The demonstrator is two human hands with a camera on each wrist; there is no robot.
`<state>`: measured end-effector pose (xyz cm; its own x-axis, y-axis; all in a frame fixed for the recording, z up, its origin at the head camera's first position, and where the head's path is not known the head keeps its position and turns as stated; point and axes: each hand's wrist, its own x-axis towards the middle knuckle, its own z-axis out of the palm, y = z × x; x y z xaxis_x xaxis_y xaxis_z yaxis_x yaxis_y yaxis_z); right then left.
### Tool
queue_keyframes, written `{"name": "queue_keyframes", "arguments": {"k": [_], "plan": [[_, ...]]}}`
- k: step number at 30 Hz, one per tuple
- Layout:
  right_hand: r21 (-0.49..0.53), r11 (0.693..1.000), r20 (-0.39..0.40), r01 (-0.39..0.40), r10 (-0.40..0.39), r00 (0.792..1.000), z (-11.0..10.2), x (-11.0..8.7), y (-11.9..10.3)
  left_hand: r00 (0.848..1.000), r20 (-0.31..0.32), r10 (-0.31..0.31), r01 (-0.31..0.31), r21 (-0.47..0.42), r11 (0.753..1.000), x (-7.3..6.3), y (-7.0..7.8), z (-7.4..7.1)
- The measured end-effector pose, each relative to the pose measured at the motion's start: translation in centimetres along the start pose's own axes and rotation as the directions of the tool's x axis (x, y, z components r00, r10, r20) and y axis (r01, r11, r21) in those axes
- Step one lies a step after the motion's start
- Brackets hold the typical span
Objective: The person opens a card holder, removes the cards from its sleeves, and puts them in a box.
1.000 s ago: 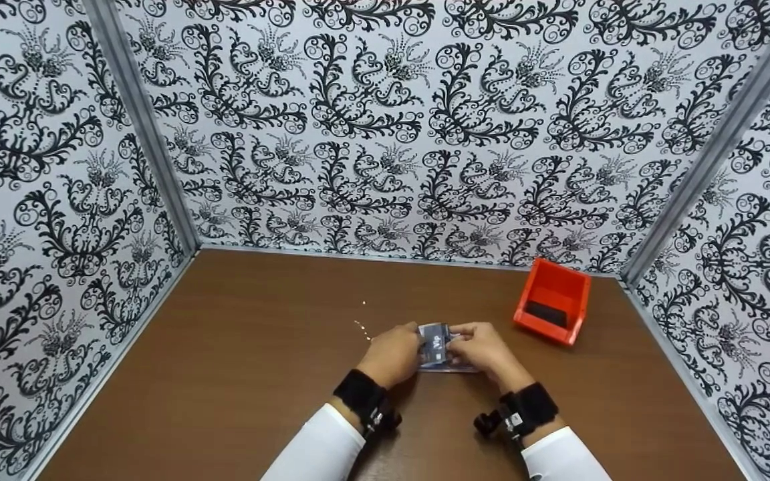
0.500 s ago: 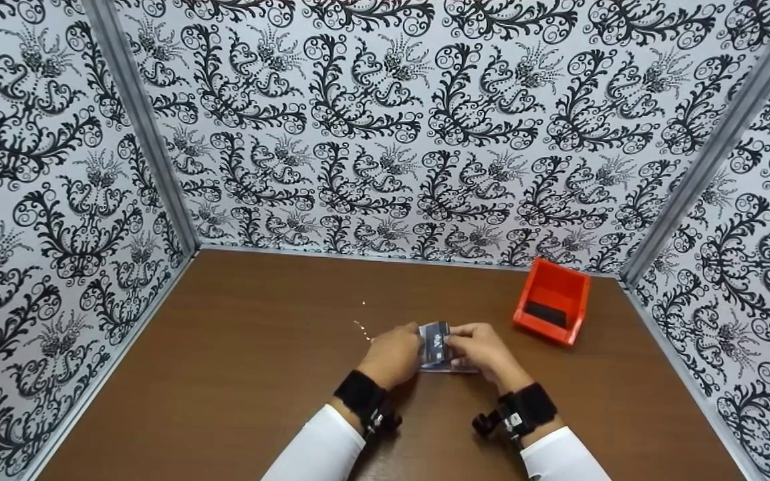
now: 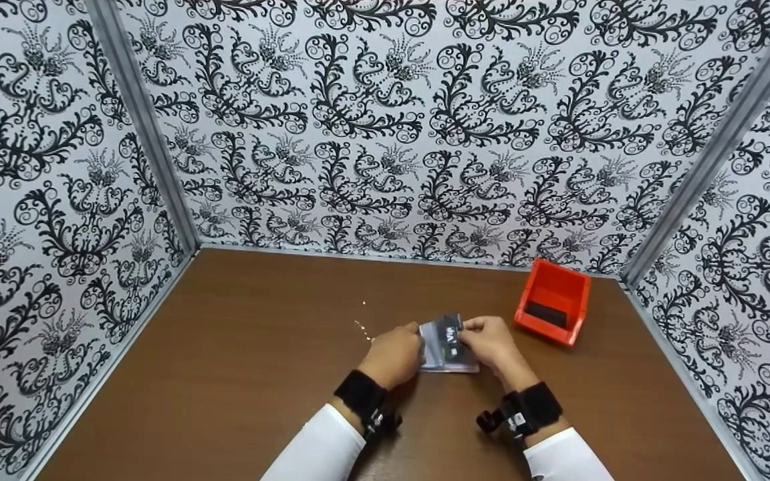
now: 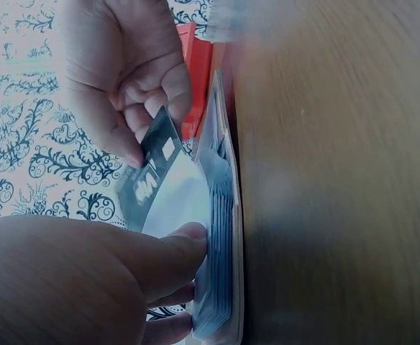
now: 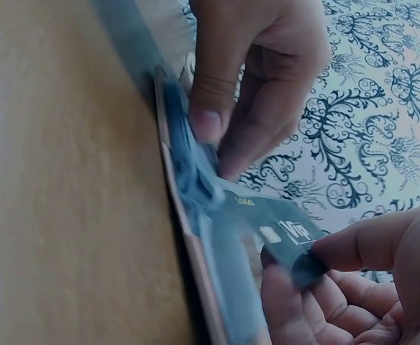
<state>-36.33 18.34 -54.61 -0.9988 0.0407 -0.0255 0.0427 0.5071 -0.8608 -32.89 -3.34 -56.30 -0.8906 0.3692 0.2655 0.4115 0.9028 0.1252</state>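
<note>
A card holder with a stack of clear plastic sleeves [image 4: 221, 266] lies spread on the table between the two hands. My left hand [image 3: 393, 354] pinches the sleeves at their left side, thumb on top. Between the thumb and fingers of my right hand [image 3: 492, 344] is the edge of a dark bank-style card [image 3: 452, 337] marked "Vip", with a pale chip. In the right wrist view the card [image 5: 285, 233] stands tilted, its far end overlapping a clear sleeve. The left wrist view shows a raised sleeve leaf [image 4: 177, 198] beside the card.
A red plastic bin [image 3: 527, 294] with a dark patch at its front stands at the back right of the brown table [image 3: 258, 321]. Left of the hands lies a short line of small pale specks [image 3: 362, 329]. Patterned walls [image 3: 385, 133] enclose the back and sides.
My right hand has shifted slightly right and away from the body, drawing the card with it. More of the clear sleeve shows now. The left hand has stayed in place.
</note>
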Motion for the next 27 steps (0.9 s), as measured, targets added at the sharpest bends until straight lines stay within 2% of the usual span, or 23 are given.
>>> {"name": "queue_keyframes", "arguments": {"k": [5, 11, 13, 17, 20, 24, 27], "plan": [[-0.16, 0.984, -0.063, 0.084, -0.095, 0.993, -1.4, 0.4, -0.4, 1.0, -0.001, 0.013, -0.013, 0.008, 1.0, 0.0, 0.0, -0.2], [-0.267, 0.955, -0.143, 0.127, -0.17, 0.975, -3.5, 0.3, -0.8, 1.0, -0.006, 0.018, -0.018, 0.003, 1.0, 0.0, 0.0, -0.4], [-0.308, 0.939, -0.181, 0.156, -0.219, 0.959, -4.3, 0.3, -0.8, 1.0, -0.002, 0.017, -0.017, 0.0, 1.0, 0.0, 0.0, -0.4], [-0.414, 0.882, -0.256, 0.224, -0.35, 0.901, -5.9, 0.4, -0.2, 1.0, 0.003, 0.031, -0.031, 0.007, 0.999, -0.1, -0.1, -0.4], [-0.493, 0.84, -0.295, 0.226, -0.406, 0.865, -6.9, 0.4, 0.2, 0.999, 0.001, 0.046, -0.046, 0.011, 0.999, -0.1, -0.2, -0.5], [-0.565, 0.806, -0.324, 0.179, -0.416, 0.85, -7.9, 0.4, 0.7, 0.999, 0.014, 0.037, -0.038, 0.002, 0.999, -0.1, -0.1, -0.6], [-0.604, 0.781, -0.345, 0.162, -0.439, 0.829, -8.6, 0.5, 1.0, 0.999, 0.033, 0.024, -0.024, -0.005, 1.0, -0.1, 0.0, -0.7]]}}
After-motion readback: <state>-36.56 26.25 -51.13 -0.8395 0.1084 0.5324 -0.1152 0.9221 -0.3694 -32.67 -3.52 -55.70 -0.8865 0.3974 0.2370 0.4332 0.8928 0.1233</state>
